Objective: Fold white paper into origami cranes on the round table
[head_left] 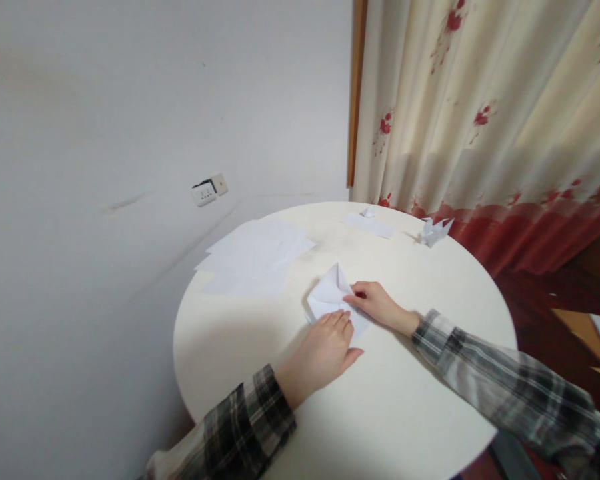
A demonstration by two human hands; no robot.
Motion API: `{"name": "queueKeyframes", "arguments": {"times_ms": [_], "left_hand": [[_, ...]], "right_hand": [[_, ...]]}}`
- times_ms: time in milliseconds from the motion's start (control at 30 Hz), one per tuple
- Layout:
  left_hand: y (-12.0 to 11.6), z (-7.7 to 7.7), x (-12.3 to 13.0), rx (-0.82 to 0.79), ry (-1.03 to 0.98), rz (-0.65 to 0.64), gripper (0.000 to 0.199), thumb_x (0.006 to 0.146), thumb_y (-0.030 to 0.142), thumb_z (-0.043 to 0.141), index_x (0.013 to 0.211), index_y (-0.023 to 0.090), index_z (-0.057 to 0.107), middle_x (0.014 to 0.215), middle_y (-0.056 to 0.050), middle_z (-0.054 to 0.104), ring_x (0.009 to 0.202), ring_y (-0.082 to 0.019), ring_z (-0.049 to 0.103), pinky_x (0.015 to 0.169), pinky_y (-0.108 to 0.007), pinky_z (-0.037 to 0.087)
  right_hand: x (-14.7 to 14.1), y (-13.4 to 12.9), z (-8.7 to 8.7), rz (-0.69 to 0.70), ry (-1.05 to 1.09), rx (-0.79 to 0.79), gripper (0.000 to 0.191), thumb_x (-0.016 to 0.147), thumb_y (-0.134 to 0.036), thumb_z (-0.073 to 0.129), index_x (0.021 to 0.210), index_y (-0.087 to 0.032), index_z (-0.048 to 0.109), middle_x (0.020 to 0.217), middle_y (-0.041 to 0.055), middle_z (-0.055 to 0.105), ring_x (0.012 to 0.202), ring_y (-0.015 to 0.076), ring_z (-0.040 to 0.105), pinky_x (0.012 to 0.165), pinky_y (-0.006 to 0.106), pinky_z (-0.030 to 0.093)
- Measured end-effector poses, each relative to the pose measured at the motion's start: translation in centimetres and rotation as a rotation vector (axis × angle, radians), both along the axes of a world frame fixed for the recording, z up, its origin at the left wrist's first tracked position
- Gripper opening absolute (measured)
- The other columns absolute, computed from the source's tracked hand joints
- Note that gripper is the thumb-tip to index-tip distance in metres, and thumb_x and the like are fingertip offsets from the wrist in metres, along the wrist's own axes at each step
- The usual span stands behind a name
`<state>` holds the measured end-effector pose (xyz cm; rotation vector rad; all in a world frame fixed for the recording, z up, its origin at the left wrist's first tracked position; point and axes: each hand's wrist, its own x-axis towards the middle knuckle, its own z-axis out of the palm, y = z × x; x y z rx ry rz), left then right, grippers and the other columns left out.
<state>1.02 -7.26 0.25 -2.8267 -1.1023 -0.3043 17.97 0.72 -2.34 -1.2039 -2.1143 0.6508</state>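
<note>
A partly folded sheet of white paper [326, 292] lies on the round white table, one pointed flap standing up at its far end. My left hand [325, 347] rests flat on the near part of the paper, fingers stretched out and thumb apart. From the right, my right hand [377, 303] pinches the paper's right edge between thumb and curled fingers. The part of the paper beneath my left hand is hidden.
The round table [230, 353] stands against a wall with a socket [204, 194]. Several loose paper sheets [257, 253] lie at its left. A folded paper crane [434, 231], a paper strip [367, 225] and a small crumpled paper [368, 213] are farther back, near the curtain [460, 133].
</note>
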Motion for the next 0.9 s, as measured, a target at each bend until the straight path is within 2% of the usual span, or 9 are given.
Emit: {"name": "queueKeyframes", "arguments": {"times_ms": [467, 567, 767, 900], "left_hand": [[0.2, -0.3, -0.1, -0.022, -0.028, -0.009, 0.040, 0.085, 0.040, 0.048, 0.107, 0.008, 0.052, 0.120, -0.018, 0.054, 0.120, -0.029, 0.043, 0.098, -0.043, 0.036], [0.1, -0.3, 0.0, -0.030, -0.011, 0.001, 0.040, 0.085, 0.039, 0.049, 0.108, 0.006, 0.052, 0.122, -0.020, 0.053, 0.118, -0.029, 0.045, 0.098, -0.043, 0.037], [-0.2, 0.2, 0.2, -0.055, -0.001, 0.014, 0.044, 0.085, 0.039, 0.047, 0.111, 0.003, 0.050, 0.124, -0.023, 0.050, 0.116, -0.030, 0.048, 0.096, -0.042, 0.038], [-0.2, 0.4, 0.2, -0.038, 0.028, 0.007, 0.046, 0.085, 0.040, 0.046, 0.111, 0.002, 0.051, 0.123, -0.024, 0.051, 0.114, -0.030, 0.049, 0.095, -0.041, 0.038]], "right_hand": [[-0.7, -0.3, 1.1, -0.062, -0.098, -0.020, 0.024, 0.081, -0.026, 0.051, 0.060, -0.015, 0.057, 0.060, 0.0000, 0.054, 0.056, 0.0104, 0.044, 0.054, 0.022, 0.031], [-0.7, -0.2, 1.0, -0.064, -0.101, -0.015, 0.023, 0.081, -0.026, 0.051, 0.061, -0.015, 0.058, 0.061, 0.0003, 0.055, 0.056, 0.0104, 0.043, 0.054, 0.022, 0.030], [-0.7, 0.1, 0.5, -0.112, -0.138, 0.021, 0.025, 0.079, -0.027, 0.054, 0.057, -0.017, 0.051, 0.052, -0.0030, 0.046, 0.051, 0.0097, 0.036, 0.051, 0.022, 0.026], [-0.7, 0.0, 0.5, -0.127, -0.156, 0.025, 0.022, 0.080, -0.027, 0.054, 0.060, -0.017, 0.051, 0.055, -0.0030, 0.047, 0.052, 0.0099, 0.037, 0.052, 0.022, 0.027]]}}
